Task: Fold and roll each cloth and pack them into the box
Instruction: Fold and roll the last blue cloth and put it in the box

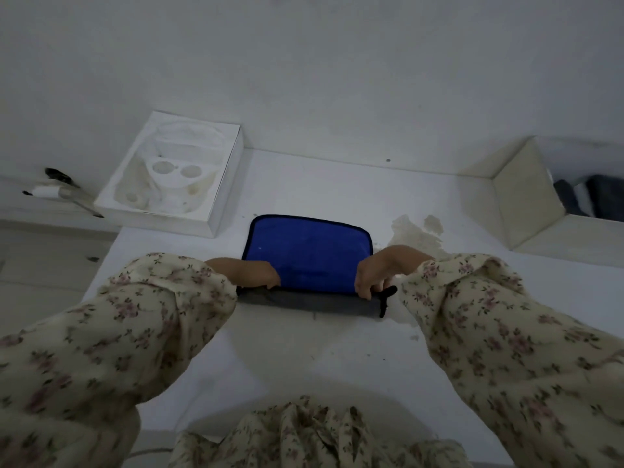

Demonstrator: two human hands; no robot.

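Here, view: head camera, looking down over both arms at a white table (304, 349).
Cloth: a blue cloth (307, 251) with a dark edging lies flat in the middle of the table; its near edge is turned over into a low band that shows a grey underside.
Left hand: the left hand (251, 273) sits at the near-left corner of the cloth, fingers curled onto the turned edge and gripping it.
Right hand: the right hand (374, 275) grips the near-right corner, fingers bent down over the grey band.
Tag: a black loop (386, 298) sticks out from the cloth just right of the right hand.
Box: an open pale box (526, 194) stands at the far right, well apart from the cloth, with dark rolled cloths (587, 197) inside.
Tray: a white moulded packing tray (172, 177) lies at the far left.
Stain: a pale stain (415, 234) marks the table just right of the cloth.
Sleeves: both arms wear floral sleeves (118, 332).
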